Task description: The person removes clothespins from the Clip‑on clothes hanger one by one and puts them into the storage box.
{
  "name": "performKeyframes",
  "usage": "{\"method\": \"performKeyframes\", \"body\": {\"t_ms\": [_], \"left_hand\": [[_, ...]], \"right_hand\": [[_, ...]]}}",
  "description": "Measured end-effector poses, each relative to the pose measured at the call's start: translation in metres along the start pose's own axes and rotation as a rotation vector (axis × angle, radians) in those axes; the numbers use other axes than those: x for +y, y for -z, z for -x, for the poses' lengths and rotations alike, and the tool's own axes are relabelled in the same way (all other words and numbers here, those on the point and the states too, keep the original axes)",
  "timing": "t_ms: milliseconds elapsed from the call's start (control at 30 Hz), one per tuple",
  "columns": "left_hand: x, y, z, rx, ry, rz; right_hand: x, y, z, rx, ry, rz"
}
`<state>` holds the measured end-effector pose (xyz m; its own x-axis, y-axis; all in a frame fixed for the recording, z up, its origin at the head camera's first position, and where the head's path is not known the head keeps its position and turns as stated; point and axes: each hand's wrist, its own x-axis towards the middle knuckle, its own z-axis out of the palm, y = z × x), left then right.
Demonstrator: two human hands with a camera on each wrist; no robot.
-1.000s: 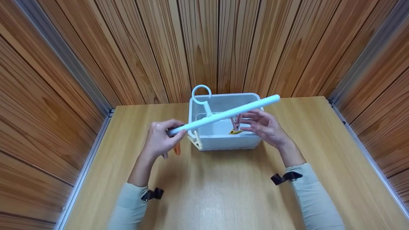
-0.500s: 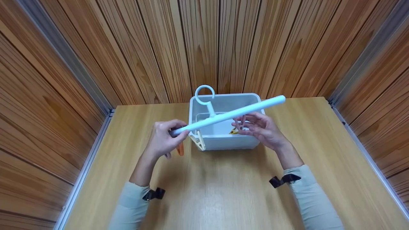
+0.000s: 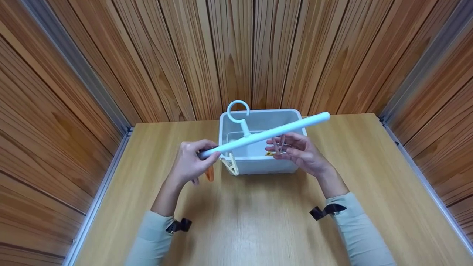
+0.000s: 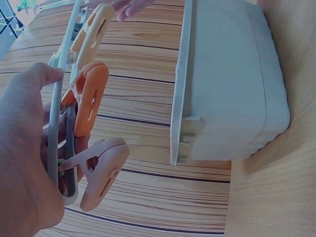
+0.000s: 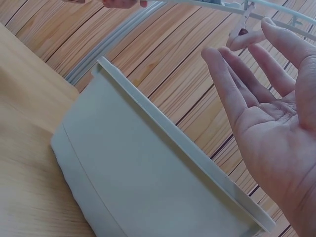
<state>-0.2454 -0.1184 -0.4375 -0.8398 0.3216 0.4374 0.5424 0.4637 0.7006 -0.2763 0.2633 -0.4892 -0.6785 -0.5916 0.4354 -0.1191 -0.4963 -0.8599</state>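
My left hand (image 3: 193, 159) grips the left end of a light blue clip hanger (image 3: 273, 132), its thumb on the bar. The hanger is tilted, right end higher, with its hook (image 3: 238, 111) upward. Beneath it hang a cream clothespin (image 4: 94, 37), an orange clothespin (image 4: 92, 98) and a pinkish clothespin (image 4: 104, 173) near the left hand. Another pale pink clothespin (image 3: 279, 145) hangs farther right. My right hand (image 3: 301, 153) is beside this one, fingers extended and thumb near its leg; contact is hard to tell. Behind it a yellow clothespin (image 3: 270, 153) is partly hidden.
A whitish plastic bin (image 3: 264, 167) stands on the wooden table (image 3: 244, 221) behind and below the hanger. Wood-panelled walls (image 3: 236, 55) close off the back and both sides, with metal rails (image 3: 101, 184) along the table's side edges.
The hanger and left hand have shifted slightly right. My right hand has moved a little left around the pale pink clothespin, whose legs now show as a V before the fingers.
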Motion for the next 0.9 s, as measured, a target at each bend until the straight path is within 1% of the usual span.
{"method": "performKeyframes", "body": {"t_ms": [167, 267, 533, 600, 900], "left_hand": [[0.0, -0.001, -0.001, 0.018, -0.01, -0.056], [0.0, -0.002, 0.0, 0.025, 0.006, -0.072], [-0.002, -0.004, 0.001, 0.014, 0.039, -0.062], [-0.002, -0.004, 0.001, 0.014, 0.042, -0.06], [-0.002, -0.004, 0.001, 0.014, 0.046, -0.06]], "right_hand": [[0.0, 0.0, 0.001, -0.017, 0.002, -0.018], [0.002, -0.001, 0.002, -0.009, -0.003, -0.023], [0.007, -0.003, 0.003, 0.029, -0.017, 0.023], [0.009, -0.004, 0.003, 0.033, -0.017, 0.01], [0.014, -0.01, -0.001, -0.025, -0.016, -0.08]]}}
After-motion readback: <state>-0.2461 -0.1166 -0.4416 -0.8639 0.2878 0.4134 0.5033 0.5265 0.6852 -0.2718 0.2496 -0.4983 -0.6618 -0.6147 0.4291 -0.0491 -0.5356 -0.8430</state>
